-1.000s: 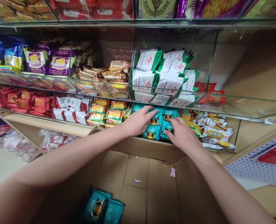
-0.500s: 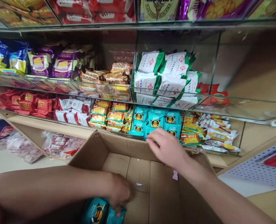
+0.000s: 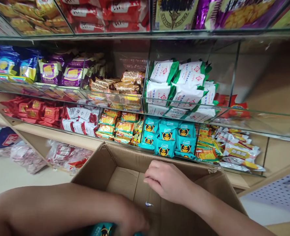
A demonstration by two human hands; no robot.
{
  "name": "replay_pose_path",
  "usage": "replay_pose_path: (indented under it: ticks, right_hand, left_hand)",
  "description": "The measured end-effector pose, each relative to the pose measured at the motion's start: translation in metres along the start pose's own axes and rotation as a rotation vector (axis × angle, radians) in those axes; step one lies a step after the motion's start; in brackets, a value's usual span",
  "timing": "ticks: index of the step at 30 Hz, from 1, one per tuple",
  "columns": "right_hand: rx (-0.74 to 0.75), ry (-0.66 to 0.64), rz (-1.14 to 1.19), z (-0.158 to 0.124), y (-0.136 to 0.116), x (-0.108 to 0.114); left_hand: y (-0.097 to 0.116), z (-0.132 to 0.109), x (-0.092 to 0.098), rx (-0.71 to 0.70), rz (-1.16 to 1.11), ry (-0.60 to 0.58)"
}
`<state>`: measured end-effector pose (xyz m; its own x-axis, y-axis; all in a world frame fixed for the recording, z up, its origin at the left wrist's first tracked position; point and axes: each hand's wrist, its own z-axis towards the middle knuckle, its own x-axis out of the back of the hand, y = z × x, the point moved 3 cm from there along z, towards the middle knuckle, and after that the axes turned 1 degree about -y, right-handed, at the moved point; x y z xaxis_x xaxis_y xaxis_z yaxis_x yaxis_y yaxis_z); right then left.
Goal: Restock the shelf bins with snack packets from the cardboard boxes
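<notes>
My left hand (image 3: pixel 132 218) is low inside the cardboard box (image 3: pixel 130 157) and smeared by motion. A sliver of a teal snack packet (image 3: pixel 138 234) shows under its fingers, which appear closed on it; the rest is hidden. Beside that wrist lies another teal packet (image 3: pixel 103 228), partly covered by my arm. Over the middle of the box is my right hand (image 3: pixel 163 180), its fingers curled together with nothing visible in them. Just past the box's far wall, teal packets (image 3: pixel 165 148) with black-and-gold round emblems stand stacked in a glass-fronted shelf compartment.
Neighbouring compartments hold orange-yellow packets (image 3: pixel 125 127) and white-and-yellow packets (image 3: pixel 240 149). White-and-green packets (image 3: pixel 188 95) fill the shelf above, behind a glass front. A small shiny scrap (image 3: pixel 148 204) lies on the box floor. Bagged goods (image 3: pixel 67 154) sit on the lower left shelf.
My right hand has drawn back from the teal stack to over the box. A teal packet shows at the stack's front where the hand was. My left hand has shifted right inside the box.
</notes>
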<state>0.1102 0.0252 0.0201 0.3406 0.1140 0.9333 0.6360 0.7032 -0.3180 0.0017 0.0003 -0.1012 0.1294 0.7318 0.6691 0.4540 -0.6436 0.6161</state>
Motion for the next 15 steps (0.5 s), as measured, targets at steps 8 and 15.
replay_pose_path:
  ticks: [8, 15]
  right_hand:
    - [-0.198, 0.307, 0.433, -0.008, 0.019, 0.041]
    - [-0.322, 0.282, 0.378, -0.006, 0.033, 0.038]
  left_hand:
    - [0.047, -0.037, 0.12, -0.035, -0.703, 0.564]
    - [0.039, -0.04, 0.125, -0.037, -0.927, 0.867]
